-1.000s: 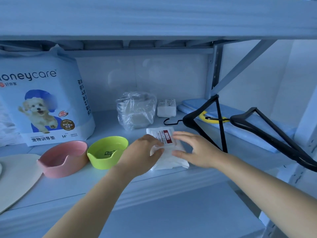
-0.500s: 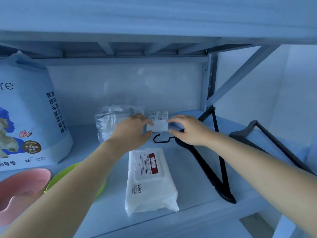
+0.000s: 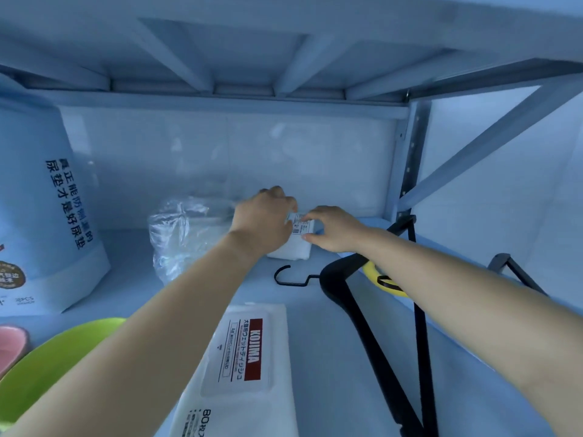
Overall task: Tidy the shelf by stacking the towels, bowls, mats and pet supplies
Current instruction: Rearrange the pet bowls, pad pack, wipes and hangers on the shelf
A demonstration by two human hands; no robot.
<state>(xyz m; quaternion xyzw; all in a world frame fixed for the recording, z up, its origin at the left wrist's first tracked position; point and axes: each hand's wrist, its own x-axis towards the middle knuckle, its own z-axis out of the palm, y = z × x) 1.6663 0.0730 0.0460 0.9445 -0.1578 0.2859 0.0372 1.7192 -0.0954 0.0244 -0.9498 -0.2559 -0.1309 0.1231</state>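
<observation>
Both arms reach to the back of the shelf (image 3: 331,357), where the 2 hands meet on a small white pack (image 3: 295,252). The pack stands near the back wall, between a crumpled clear plastic bag (image 3: 183,234) on its left and the corner post on its right. The left hand (image 3: 265,222) covers the pack's left side with its fingers curled over the top edge, grasping it. The right hand (image 3: 331,230) pinches the pack's right edge, index finger on the printed label and thumb lower down on the side. The pack's base looks to sit on the shelf, though I cannot tell if it is just lifted.

In front of the pack, a black hanger (image 3: 372,335) lies flat, its hook pointing left, and the right forearm crosses over it. A yellow piece (image 3: 373,274) shows just beside the hanger under that forearm. A 2nd hanger (image 3: 511,266) peeks out far right.

Nearer the front edge, a flat pack of wipes (image 3: 246,367) lies label up, marked KOJIMA and 80. Left of it, under the left forearm, sits a green bowl (image 3: 53,364), with a pink bowl (image 3: 11,345) touching its left side at the frame's edge. A tall pad bag (image 3: 47,216) stands upright at far left.
</observation>
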